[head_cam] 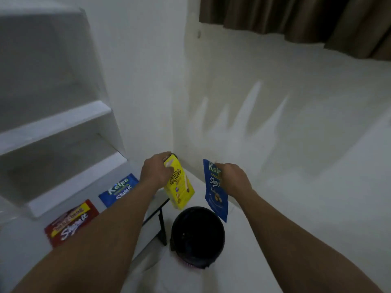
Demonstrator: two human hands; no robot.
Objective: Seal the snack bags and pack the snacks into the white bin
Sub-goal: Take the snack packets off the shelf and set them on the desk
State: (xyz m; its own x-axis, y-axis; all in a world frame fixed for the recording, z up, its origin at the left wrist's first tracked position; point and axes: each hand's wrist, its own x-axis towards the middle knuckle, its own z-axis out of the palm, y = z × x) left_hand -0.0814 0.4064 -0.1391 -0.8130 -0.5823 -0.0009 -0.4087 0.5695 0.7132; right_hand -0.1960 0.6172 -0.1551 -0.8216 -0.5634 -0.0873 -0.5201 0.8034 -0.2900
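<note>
Yellow box (180, 188) gripped in left hand (155, 171), blue bag (216, 200) dangling from right hand (232, 178).

The left hand (156, 172) grips the yellow box (179, 187), and most of its fingers slip out of sight behind it. The right hand (232, 178) pinches the hanging blue pouch (215, 199), covering the end of the lettering; the small print below is a blur. On the desk (25, 242) the left forearm cuts across the second blue pouch (118, 190) and the red pouch (69, 223). The black round thing (197, 235) is too dark to make out. The shelf (53, 132) runs off the left edge and the curtain (296, 17) off the top.
</note>
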